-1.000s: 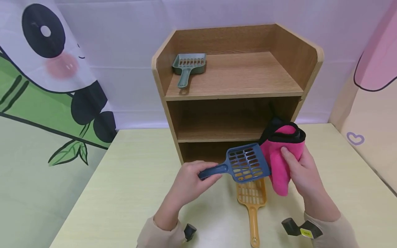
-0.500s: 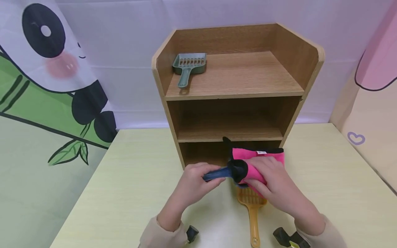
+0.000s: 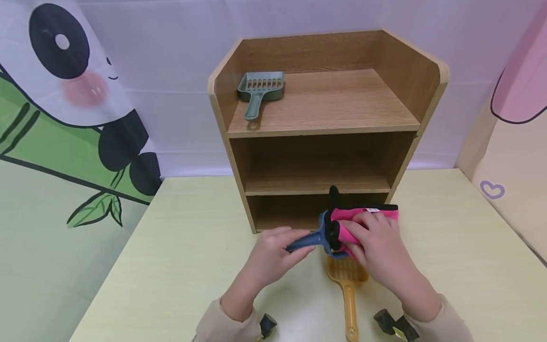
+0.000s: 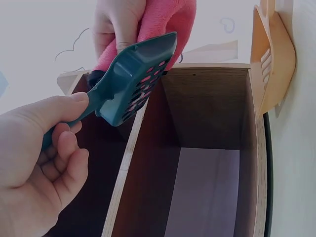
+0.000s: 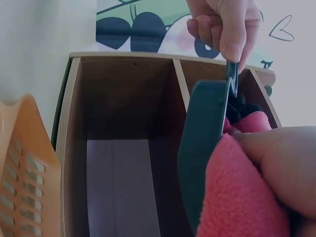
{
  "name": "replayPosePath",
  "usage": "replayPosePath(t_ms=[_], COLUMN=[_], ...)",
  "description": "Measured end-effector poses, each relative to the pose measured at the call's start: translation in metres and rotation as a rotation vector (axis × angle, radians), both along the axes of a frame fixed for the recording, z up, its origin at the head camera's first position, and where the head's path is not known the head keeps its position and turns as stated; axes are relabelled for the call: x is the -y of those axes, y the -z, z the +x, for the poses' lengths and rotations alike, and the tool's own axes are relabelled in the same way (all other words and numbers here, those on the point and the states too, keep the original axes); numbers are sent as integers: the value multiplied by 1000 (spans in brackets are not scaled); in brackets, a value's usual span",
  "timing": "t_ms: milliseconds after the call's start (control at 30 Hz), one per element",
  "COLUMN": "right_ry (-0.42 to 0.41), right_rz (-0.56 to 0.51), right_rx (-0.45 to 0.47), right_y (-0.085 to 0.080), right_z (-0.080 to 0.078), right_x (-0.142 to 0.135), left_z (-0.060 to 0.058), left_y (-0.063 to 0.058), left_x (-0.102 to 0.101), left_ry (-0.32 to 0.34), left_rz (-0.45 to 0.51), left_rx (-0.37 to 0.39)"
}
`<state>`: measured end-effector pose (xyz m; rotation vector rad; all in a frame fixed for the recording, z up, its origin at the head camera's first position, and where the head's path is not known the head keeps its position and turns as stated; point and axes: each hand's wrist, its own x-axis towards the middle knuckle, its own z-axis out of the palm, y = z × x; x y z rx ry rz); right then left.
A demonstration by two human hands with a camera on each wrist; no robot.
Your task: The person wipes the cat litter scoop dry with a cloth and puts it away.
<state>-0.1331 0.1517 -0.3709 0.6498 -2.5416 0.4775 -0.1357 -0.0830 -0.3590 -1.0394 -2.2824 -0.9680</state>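
My left hand (image 3: pixel 273 254) pinches the handle of a blue slotted litter scoop (image 3: pixel 308 240) above the table, its head toward the right. In the left wrist view the scoop (image 4: pixel 128 81) is tilted, and pink shows through its slots. My right hand (image 3: pixel 380 251) grips a bunched pink cloth (image 3: pixel 347 214) with black edging, pressing it to the scoop head. In the right wrist view the fluffy cloth (image 5: pixel 239 192) lies along one face of the scoop. Cloth and fingers hide most of the scoop head in the head view. Below them, an orange litter scoop (image 3: pixel 349 304) lies on the table.
A wooden shelf unit (image 3: pixel 325 129) stands on the pale table (image 3: pixel 192 266) against the back wall. A grey-green scoop (image 3: pixel 254 104) rests in a matching holder at the left of its top shelf. Its two lower compartments face my hands.
My right hand has brought the pink cloth leftward over the blue scoop's head, then shifted slightly back right, exposing the scoop's neck. My left hand keeps hold of the handle, drifting slightly right.
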Motion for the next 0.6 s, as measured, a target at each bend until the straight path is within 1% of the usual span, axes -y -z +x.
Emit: replayPosePath(t_ms=[167, 267, 367, 500, 533, 600], right_ry=[75, 101, 99, 85, 69, 18], right_rz=[37, 28, -26, -155, -188, -247], right_rx=[-21, -32, -72, -110, -117, -102], right_y=[-1, -3, -7, -12, -12, -12], right_z=[-3, -4, -5, -4, -3, -2], right_x=[-8, -13, -16, -17, -17, -15], left_z=[-1, -3, -4, -4, -4, -4], left_y=[0, 1, 2, 1, 1, 1], left_x=[1, 2, 4, 5, 5, 5], left_ry=[-5, -12, -40, -87, -92, -97], left_rz=[15, 36, 55, 52, 44, 24], left_rx=[0, 14, 26, 50, 61, 87])
